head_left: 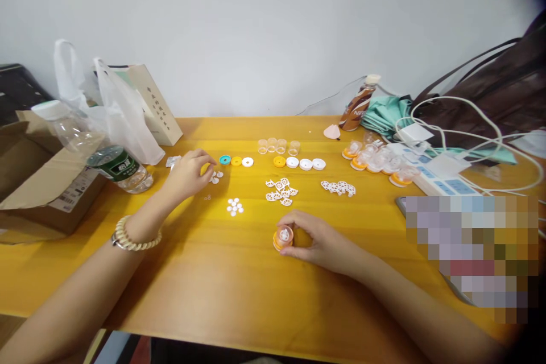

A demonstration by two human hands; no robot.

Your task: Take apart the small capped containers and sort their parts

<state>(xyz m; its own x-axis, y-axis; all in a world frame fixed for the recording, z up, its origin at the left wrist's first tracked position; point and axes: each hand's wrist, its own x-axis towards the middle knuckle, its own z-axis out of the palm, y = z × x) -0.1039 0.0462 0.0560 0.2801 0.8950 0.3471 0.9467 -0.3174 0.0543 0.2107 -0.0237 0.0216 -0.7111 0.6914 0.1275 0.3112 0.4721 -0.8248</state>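
The right hand (318, 239) was rested on the yellow counter (239, 290) near the middle, its fingers curled closed around a small orange-based cap with a clear dome (283, 237), which was held tipped on its side at the hand's nine o'clock edge, touching the counter. The left hand (190, 173) was stretched out toward ten o'clock from the cap, its fingertips pinched narrow over a few small white pieces (216, 177); whether one was actually gripped could not be told. A beaded bracelet (135, 234) was worn on the left wrist. Just at three o'clock of the left hand, a teal ring (224, 160), a yellow ring (236, 161) and a white ring (248, 162) were laid in a row. At twelve o'clock of the held cap, a heap of white lattice pieces (281, 191) was spread, with a second heap (339, 187) at its three o'clock and a cluster of small white discs (234, 206) at its eight o'clock. Farther back, clear cups (278, 146) were lined up above a row of one yellow and three white lids (298, 163). At two o'clock, finished orange-and-clear caps (375, 162) were gathered beside a power strip (435, 179). At nine o'clock, a clear bottle (91, 145) was lying against a cardboard box (34, 182), with a white plastic bag (123, 114) just behind it.
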